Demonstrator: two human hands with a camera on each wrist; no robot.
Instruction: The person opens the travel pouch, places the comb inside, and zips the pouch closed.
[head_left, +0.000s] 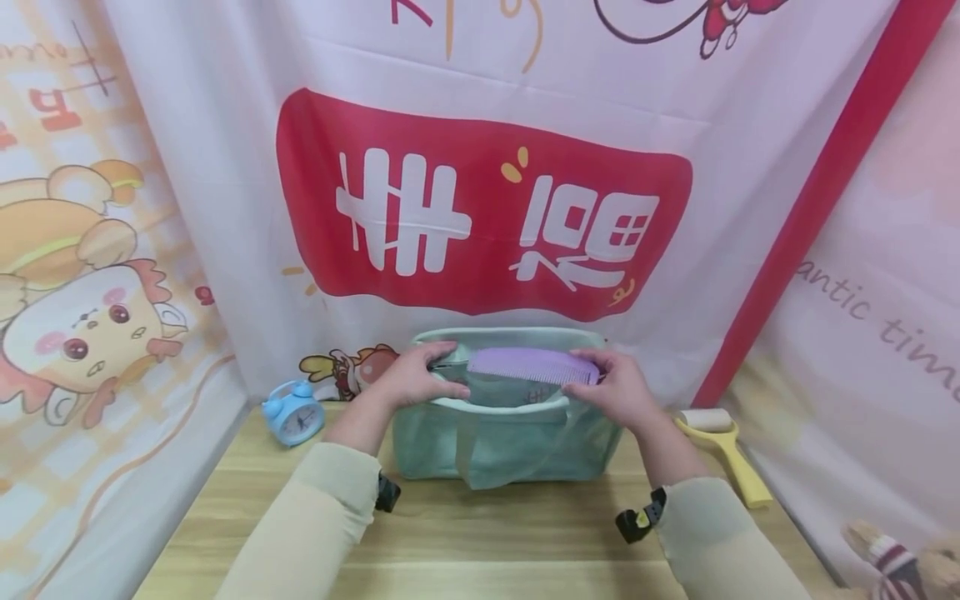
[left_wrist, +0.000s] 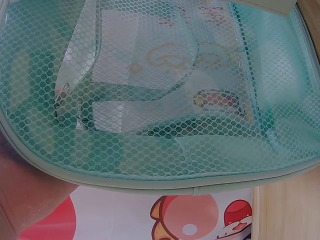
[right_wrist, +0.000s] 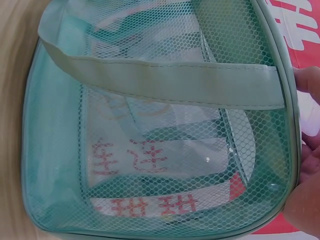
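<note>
A translucent mint-green mesh bag [head_left: 427, 446] with a zip-type top stands on the table, its mouth open upward. My left hand [head_left: 408, 375] grips the bag's left rim, fingers toward the back edge and thumb at the front. In the left wrist view, part of that hand [left_wrist: 32, 195] shows beside the bag's piped edge. A purple comb [head_left: 525, 365] lies across the mouth, teeth downward. My right hand [head_left: 618, 387] pinches the comb's right end between fingers and thumb, over the right rim. In the right wrist view, the bag strap [right_wrist: 175, 82] crosses the mesh; the comb is hidden there.
To the left of the bag stands a light-blue twin-bell alarm clock [head_left: 296, 414]. At the right lies a lint roller [head_left: 727, 450] with a yellow handle. A plush toy [head_left: 900, 562] shows at the lower right corner. Printed cloth [head_left: 480, 208] hangs close behind the bag.
</note>
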